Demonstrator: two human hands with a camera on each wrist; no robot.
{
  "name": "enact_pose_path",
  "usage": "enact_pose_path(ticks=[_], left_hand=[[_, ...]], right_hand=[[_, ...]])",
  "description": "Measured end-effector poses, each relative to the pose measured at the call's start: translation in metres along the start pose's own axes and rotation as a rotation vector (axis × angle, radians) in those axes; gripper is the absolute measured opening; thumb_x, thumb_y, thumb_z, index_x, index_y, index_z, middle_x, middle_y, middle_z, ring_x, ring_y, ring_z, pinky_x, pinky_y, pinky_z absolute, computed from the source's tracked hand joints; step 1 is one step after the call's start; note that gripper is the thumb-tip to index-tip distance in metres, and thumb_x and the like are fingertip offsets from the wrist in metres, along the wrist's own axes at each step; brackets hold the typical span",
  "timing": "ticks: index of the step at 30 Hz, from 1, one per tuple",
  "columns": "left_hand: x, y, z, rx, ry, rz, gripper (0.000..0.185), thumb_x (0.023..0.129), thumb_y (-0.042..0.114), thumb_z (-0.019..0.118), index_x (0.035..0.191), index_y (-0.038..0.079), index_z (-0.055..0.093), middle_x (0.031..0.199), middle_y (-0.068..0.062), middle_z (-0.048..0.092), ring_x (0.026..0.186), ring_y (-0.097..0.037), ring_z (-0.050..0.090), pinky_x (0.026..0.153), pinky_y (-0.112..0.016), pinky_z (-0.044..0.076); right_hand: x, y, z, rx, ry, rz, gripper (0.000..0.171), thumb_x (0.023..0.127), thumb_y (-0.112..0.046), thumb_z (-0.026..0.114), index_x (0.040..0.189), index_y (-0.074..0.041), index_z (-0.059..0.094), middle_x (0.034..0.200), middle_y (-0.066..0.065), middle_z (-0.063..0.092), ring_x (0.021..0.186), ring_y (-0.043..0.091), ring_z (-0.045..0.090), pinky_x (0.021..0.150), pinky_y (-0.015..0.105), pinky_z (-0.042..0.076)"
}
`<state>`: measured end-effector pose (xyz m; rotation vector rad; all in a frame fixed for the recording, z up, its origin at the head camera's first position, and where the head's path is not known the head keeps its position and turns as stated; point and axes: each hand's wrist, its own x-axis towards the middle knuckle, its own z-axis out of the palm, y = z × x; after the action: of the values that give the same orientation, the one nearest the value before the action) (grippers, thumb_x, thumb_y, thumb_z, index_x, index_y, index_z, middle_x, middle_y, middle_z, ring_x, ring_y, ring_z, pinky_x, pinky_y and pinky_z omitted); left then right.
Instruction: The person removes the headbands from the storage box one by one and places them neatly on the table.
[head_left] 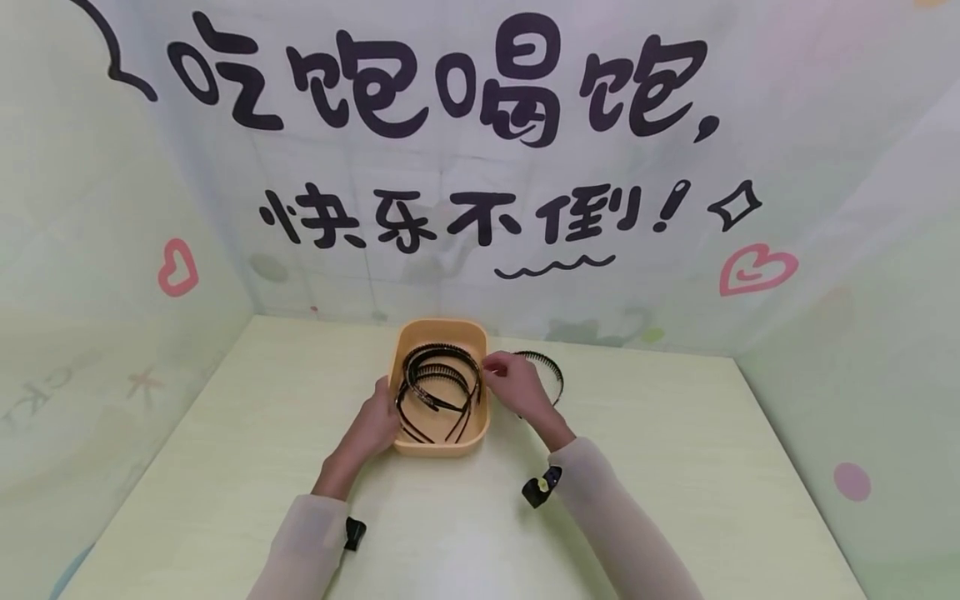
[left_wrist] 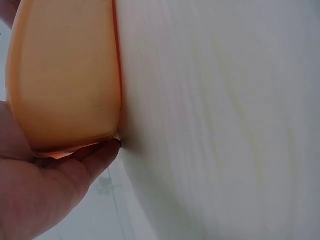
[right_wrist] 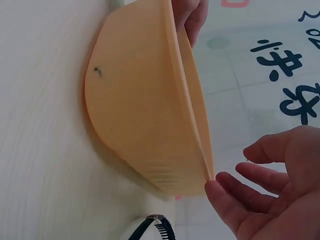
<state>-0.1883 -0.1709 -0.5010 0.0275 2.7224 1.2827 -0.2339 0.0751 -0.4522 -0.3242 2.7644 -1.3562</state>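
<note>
An orange plastic basin (head_left: 438, 329) stands mid-table with several black toothed headbands (head_left: 438, 387) lying in it. My left hand (head_left: 378, 417) holds the basin's left wall, thumb up at the rim. In the left wrist view its fingers (left_wrist: 95, 157) lie along the foot of the basin (left_wrist: 65, 75). My right hand (head_left: 512, 383) hovers at the right rim with relaxed fingers that hold nothing. The right wrist view shows that hand (right_wrist: 270, 195) empty beside the basin (right_wrist: 145, 110). One more black headband (head_left: 553, 377) lies on the table just right of the basin, behind my right hand.
The pale green table (head_left: 675, 467) is closed in by printed cloth walls (head_left: 480, 167) at the back and on both sides. The loose headband's end (right_wrist: 155, 227) shows at the bottom of the right wrist view. Black wrist mounts (head_left: 542, 487) sit on both sleeves.
</note>
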Motion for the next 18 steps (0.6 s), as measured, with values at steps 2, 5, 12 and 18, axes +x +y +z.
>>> enact_pose_path(ticks=[2, 5, 12, 18], left_hand=[[0.000, 0.000, 0.000, -0.005, 0.002, 0.000, 0.054, 0.102, 0.002, 0.026, 0.153, -0.006, 0.009, 0.133, -0.040, 0.050, 0.098, -0.032, 0.061, 0.079, -0.044, 0.049], [0.001, -0.001, 0.000, -0.010, 0.006, -0.002, 0.055, 0.101, 0.001, 0.026, 0.153, -0.006, 0.010, 0.132, -0.039, 0.051, 0.097, -0.032, 0.061, 0.077, -0.042, 0.050], [0.001, -0.002, 0.000, 0.007, 0.008, 0.009, 0.053, 0.103, 0.003, 0.025, 0.152, -0.007, 0.010, 0.129, -0.039, 0.053, 0.098, -0.032, 0.063, 0.080, -0.045, 0.051], [0.000, 0.001, 0.000, -0.012, 0.013, 0.012, 0.055, 0.100, 0.000, 0.027, 0.153, -0.007, 0.010, 0.132, -0.039, 0.051, 0.098, -0.033, 0.063, 0.078, -0.044, 0.051]], right_hand=[[0.001, -0.005, 0.002, 0.010, -0.003, 0.002, 0.025, 0.097, -0.013, 0.060, 0.117, -0.002, 0.070, 0.108, 0.011, 0.071, 0.103, 0.028, 0.066, 0.085, 0.041, 0.054], [0.002, -0.010, 0.006, 0.018, -0.009, -0.002, 0.025, 0.096, -0.011, 0.061, 0.117, 0.000, 0.069, 0.108, 0.012, 0.071, 0.103, 0.028, 0.065, 0.085, 0.041, 0.054], [-0.001, -0.019, 0.021, 0.047, -0.134, -0.014, 0.036, 0.097, -0.015, 0.061, 0.128, 0.002, 0.062, 0.126, 0.017, 0.065, 0.117, 0.033, 0.061, 0.094, 0.045, 0.052], [-0.009, -0.026, 0.032, 0.031, -0.285, -0.012, 0.048, 0.097, -0.022, 0.060, 0.139, 0.001, 0.054, 0.140, 0.016, 0.056, 0.126, 0.034, 0.054, 0.099, 0.049, 0.047]])
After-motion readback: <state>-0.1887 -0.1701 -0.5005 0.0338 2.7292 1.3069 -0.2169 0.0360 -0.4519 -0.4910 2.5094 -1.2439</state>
